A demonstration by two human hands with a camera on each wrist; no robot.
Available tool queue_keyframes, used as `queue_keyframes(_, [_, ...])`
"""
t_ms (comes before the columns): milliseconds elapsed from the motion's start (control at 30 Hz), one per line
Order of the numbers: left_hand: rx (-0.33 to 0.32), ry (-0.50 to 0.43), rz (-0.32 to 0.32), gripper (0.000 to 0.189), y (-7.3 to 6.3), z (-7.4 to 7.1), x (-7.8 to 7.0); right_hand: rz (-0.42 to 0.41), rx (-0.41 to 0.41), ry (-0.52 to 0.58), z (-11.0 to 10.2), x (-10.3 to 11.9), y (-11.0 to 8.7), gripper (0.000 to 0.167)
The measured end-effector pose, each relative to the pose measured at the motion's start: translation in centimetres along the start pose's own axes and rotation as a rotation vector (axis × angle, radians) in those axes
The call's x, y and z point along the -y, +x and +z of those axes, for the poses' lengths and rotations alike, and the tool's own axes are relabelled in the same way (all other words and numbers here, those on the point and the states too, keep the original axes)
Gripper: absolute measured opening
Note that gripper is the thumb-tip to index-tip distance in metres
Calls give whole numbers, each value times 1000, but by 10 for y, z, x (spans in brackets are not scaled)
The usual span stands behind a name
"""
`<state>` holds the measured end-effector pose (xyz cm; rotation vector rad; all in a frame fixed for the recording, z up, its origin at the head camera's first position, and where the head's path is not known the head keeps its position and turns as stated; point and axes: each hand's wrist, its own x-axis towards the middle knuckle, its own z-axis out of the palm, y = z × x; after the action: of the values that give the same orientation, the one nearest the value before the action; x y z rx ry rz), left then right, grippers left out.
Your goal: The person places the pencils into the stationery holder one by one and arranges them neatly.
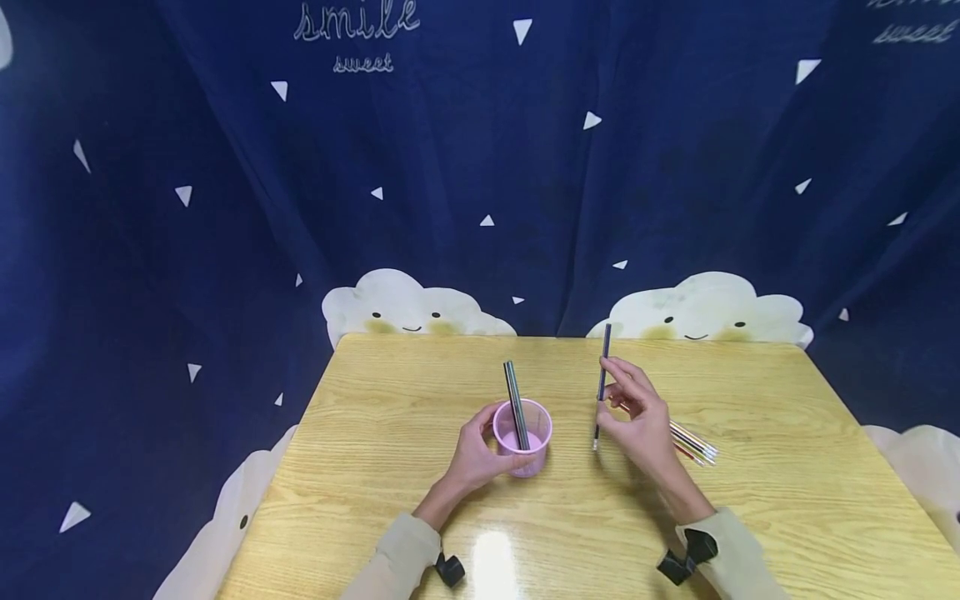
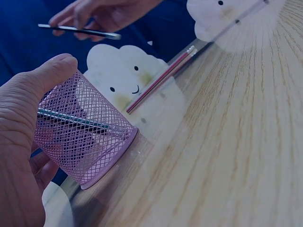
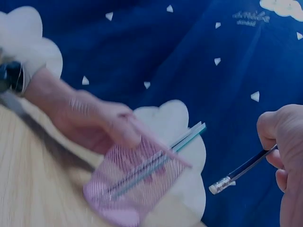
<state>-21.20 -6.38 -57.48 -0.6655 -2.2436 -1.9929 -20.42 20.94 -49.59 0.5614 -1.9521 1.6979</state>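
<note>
My left hand grips a pink mesh pencil cup, thumb on the near side and fingers around the far side. Inside the cup lean dark and teal pencils, their upper ends sticking out above the rim. To the right of the cup, my right hand pinches a dark blue pencil between thumb and fingers. That pencil stands nearly upright above the table, eraser end down. In the left wrist view, the cup's mesh wall shows the pencils inside it.
Several pencils lie together on the wooden table, just right of my right hand and partly behind it. A dark blue curtain with white triangles and smiling clouds hangs behind the table's far edge.
</note>
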Motion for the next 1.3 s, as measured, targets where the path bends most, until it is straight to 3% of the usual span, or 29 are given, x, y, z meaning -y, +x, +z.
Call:
queue_keyframes(167, [1,-4,-21,86,0,0,0,-20,-34,105,16,8,11,68])
queue_keyframes(367, [2,-17,-14,85,0,0,0,-89,-33,131,41,7,19,68])
queue_keyframes(567, [9,-17,13,84,1,0,2,-104,8,23,65,-1,12,66])
queue_keyframes(833, [12,8,19,83,1,-1,2,-165,80,-112,79,18,1,59])
queue_keyframes(1100, [7,6,53,82,1,-1,5,-239,105,-197,79,-20,-11,59])
queue_keyframes(1300, [11,16,45,82,1,-2,4,-205,138,-240,76,-29,-17,58])
